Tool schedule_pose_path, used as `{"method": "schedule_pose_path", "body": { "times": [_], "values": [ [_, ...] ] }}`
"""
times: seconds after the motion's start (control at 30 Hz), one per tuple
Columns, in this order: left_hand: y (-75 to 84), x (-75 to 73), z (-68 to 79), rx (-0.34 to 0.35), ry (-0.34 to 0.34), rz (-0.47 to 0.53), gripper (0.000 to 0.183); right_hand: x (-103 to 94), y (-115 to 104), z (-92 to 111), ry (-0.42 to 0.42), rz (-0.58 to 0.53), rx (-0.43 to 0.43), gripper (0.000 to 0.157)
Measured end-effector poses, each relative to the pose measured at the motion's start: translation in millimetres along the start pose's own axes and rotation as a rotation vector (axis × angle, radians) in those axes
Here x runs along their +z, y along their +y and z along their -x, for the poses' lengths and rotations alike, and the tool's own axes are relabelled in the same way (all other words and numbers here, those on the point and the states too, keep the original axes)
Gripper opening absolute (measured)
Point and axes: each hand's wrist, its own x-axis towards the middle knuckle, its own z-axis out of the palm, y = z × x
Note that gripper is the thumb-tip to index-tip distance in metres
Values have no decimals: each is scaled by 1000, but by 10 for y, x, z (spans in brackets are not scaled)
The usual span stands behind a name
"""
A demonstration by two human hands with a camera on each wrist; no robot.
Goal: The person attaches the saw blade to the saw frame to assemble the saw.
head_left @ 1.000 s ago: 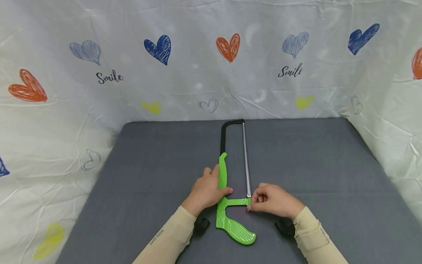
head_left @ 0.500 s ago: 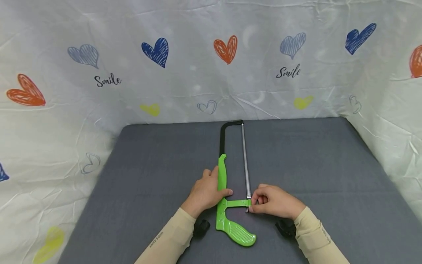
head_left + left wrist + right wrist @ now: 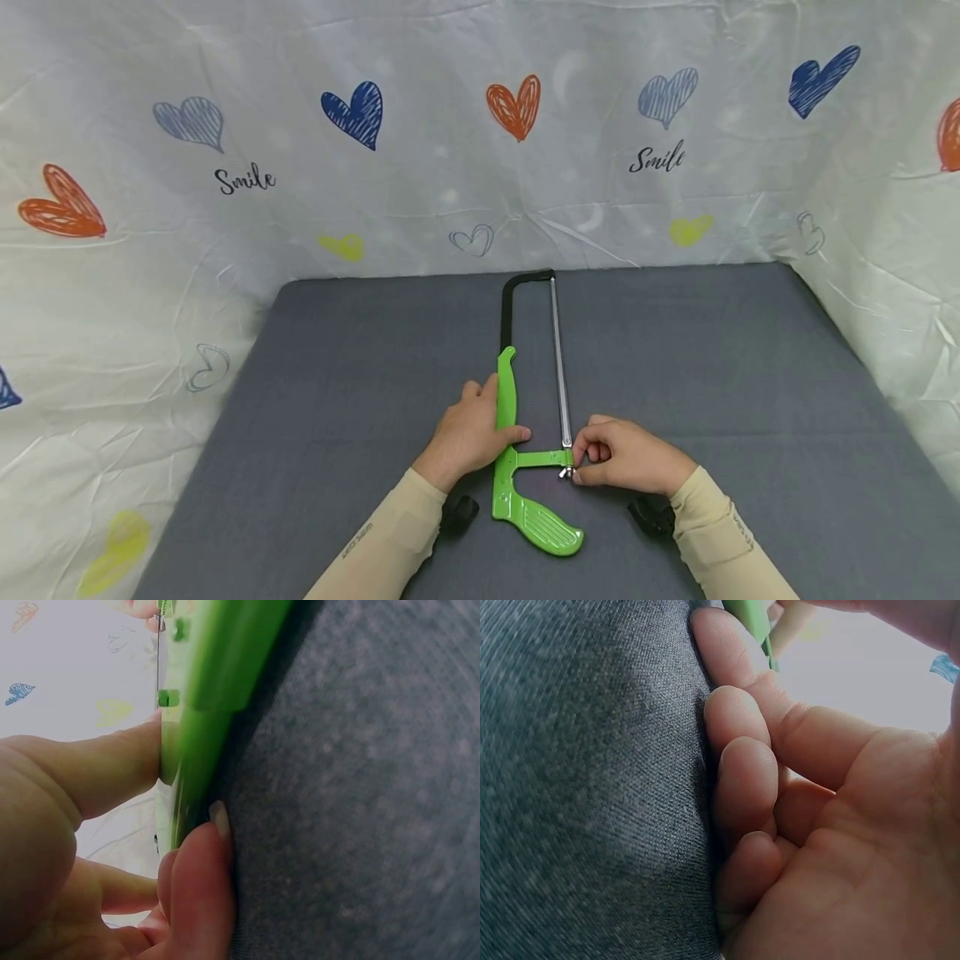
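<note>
1. Hacksaw lay flat on the counter, black bow reaching near the far edge, roughly midway between the side edges.
2. Left hand: fingers gripped the green frame. Right hand: fingers curled at the wing nut; could not tell whether they pinched it.
3. Judged: fairly light, stiff; glossy green finish possibly slippery. Thin blade probably flexed most.
4. Best hold, estimated: ribbed handle or frame, clear of the blade.

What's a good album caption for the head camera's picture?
The left hand grips a green-and-black hacksaw on gray cloth, the right hand close beside its wing nut.
</note>
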Motion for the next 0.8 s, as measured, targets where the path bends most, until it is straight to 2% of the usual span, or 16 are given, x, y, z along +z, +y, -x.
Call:
{"method": "schedule_pose_path", "body": {
  "times": [0.8],
  "values": [
    [4, 3, -7, 5, 5, 12, 104, 17, -25, -6, 18, 2, 32, 17]
  ]
}}
